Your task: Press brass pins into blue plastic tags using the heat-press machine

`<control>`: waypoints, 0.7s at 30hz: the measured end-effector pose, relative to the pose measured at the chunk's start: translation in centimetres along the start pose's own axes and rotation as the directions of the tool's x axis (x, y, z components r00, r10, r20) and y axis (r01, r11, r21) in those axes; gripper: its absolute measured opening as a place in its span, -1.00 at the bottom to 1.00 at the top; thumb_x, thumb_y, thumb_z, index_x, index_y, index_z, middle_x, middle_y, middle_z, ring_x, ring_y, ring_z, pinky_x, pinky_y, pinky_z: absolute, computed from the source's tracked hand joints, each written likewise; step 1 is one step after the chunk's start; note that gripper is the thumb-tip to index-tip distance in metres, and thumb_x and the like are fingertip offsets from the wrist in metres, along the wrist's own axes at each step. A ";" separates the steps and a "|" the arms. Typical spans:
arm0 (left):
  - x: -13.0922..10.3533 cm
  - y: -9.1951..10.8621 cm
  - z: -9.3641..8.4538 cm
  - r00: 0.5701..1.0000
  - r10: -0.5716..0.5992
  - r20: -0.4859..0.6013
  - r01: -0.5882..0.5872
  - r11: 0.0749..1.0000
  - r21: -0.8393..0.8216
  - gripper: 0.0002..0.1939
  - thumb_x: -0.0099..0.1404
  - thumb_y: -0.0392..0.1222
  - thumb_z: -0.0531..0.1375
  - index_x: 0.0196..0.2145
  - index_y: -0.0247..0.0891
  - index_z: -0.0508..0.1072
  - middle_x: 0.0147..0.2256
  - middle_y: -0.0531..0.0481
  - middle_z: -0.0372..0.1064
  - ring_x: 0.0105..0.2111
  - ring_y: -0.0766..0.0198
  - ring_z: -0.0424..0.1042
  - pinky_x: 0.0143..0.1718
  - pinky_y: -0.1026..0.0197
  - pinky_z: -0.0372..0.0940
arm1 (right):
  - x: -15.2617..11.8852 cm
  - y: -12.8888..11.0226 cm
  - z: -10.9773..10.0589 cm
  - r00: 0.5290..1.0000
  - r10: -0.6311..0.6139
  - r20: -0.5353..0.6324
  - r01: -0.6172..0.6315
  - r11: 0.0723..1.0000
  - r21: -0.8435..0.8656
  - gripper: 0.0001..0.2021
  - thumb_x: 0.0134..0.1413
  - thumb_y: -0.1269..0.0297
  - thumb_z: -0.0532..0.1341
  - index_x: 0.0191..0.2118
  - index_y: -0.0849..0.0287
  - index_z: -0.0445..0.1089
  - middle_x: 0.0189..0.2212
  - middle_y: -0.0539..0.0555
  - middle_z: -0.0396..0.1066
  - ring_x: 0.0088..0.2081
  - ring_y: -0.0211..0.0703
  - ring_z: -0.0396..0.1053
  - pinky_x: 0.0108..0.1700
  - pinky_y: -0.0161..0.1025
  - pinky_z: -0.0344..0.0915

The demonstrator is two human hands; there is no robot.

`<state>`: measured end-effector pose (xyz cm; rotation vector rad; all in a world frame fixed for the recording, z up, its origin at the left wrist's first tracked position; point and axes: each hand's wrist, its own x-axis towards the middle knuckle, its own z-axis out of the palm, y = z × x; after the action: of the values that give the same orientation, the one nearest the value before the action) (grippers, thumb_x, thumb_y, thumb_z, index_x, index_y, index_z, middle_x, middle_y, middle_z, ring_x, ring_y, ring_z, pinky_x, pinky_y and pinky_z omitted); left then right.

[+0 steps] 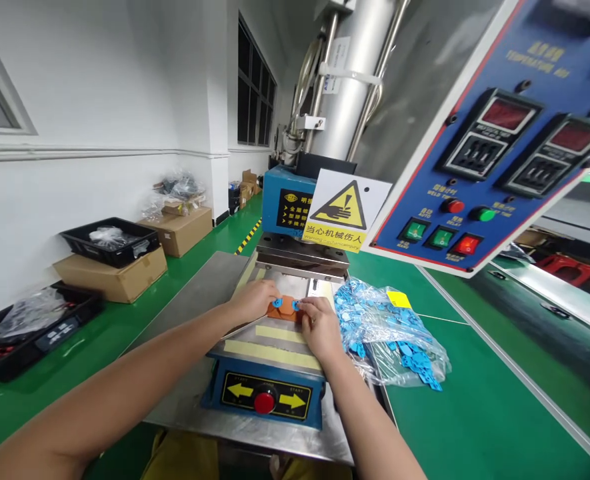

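An orange block [287, 308] sits on the metal bed of a blue press [289, 193], beneath its head. Two small blue plastic parts are at its top, one near each end. My left hand [255, 300] closes its fingertips on the left blue part [277, 303]. At the other end, my right hand [319, 323] pinches the right blue part [295, 305]. Fingers partly cover both parts, so their full shape is hidden. Strips of yellow tape [269, 353] lie across the bed in front of the block.
Right of the bed lies a clear plastic bag [389, 333] of blue parts. A control panel [475, 153] and a warning sign [349, 210] overhang the work. A red button [265, 403] is on the press front. Black trays [109, 240] and cartons [185, 230] stand left.
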<state>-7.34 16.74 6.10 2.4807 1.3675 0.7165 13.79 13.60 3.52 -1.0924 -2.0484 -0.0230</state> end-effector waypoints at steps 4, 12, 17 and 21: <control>0.1 0.5 -0.5 1.000 -0.031 0.004 0.031 0.998 -0.053 -0.69 0.28 -0.38 0.04 -0.23 -0.22 0.57 -0.20 -0.09 0.47 -0.21 0.17 0.42 -0.11 0.15 0.30 | 0.1 -0.2 -0.1 1.000 -0.002 -0.020 0.003 1.000 0.018 -0.68 0.04 0.55 0.07 -0.21 0.16 0.52 -0.22 0.14 0.49 -0.14 -0.01 0.34 -0.08 -0.08 0.37; -2.1 3.8 -1.4 0.980 0.088 -0.179 -0.080 0.995 0.051 -0.72 0.34 -0.32 0.03 -0.11 -0.28 0.49 -0.19 -0.14 0.46 -0.17 0.13 0.42 -0.09 0.11 0.32 | -5.4 1.3 -5.0 0.970 0.102 -0.219 -0.083 0.992 0.093 -0.69 0.13 0.47 0.04 -0.13 0.12 0.48 -0.19 0.13 0.49 -0.12 -0.07 0.38 -0.06 -0.09 0.35; -6.9 11.2 4.0 0.893 0.449 -0.034 -0.450 0.891 -0.051 -0.75 0.39 -0.30 -0.02 -0.27 -0.28 0.46 -0.31 -0.07 0.41 -0.29 0.25 0.39 -0.21 0.25 0.31 | -13.4 4.0 -9.7 0.915 0.396 0.080 -0.396 0.918 -0.024 -0.79 0.15 0.37 0.11 -0.21 0.13 0.50 -0.28 0.10 0.52 -0.22 -0.07 0.42 -0.16 -0.13 0.35; -7.2 16.9 10.4 0.867 0.388 0.312 -0.392 0.918 -0.054 -0.80 0.25 -0.45 0.06 -0.29 -0.30 0.44 -0.28 -0.10 0.39 -0.27 0.18 0.39 -0.23 0.21 0.33 | -16.5 4.7 -10.6 0.870 0.390 0.302 -0.343 0.918 -0.198 -0.81 0.17 0.37 0.13 -0.22 0.13 0.50 -0.27 0.12 0.49 -0.17 -0.03 0.36 -0.13 -0.13 0.30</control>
<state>7.15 1.91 1.93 2.7627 0.7651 0.3481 28.95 1.28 -1.58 -1.6583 -2.1189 0.2339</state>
